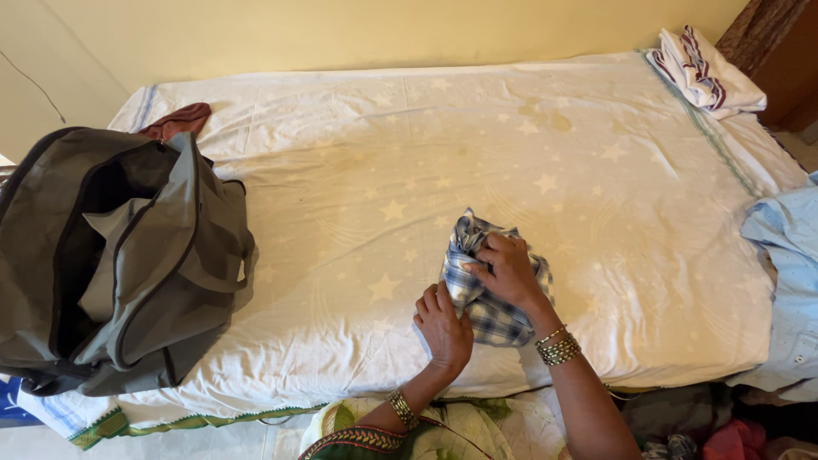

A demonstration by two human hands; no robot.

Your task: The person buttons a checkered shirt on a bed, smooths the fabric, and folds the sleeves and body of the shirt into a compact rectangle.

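Note:
A blue-and-white checked cloth (477, 315) lies bunched into a small bundle near the front edge of the bed. My right hand (506, 271) presses down on top of the bundle with fingers curled over its folds. My left hand (444, 327) grips the bundle's left lower side, thumb against the fabric. Both wrists wear gold bangles. The bed (358, 196) is covered by a cream sheet printed with pale stars.
An open grey duffel bag (128, 255) sits on the bed's left side, with a maroon cloth (177, 121) behind it. A folded white cloth with dark stripes (703, 72) lies at the far right corner. A light blue garment (788, 281) drapes the right edge.

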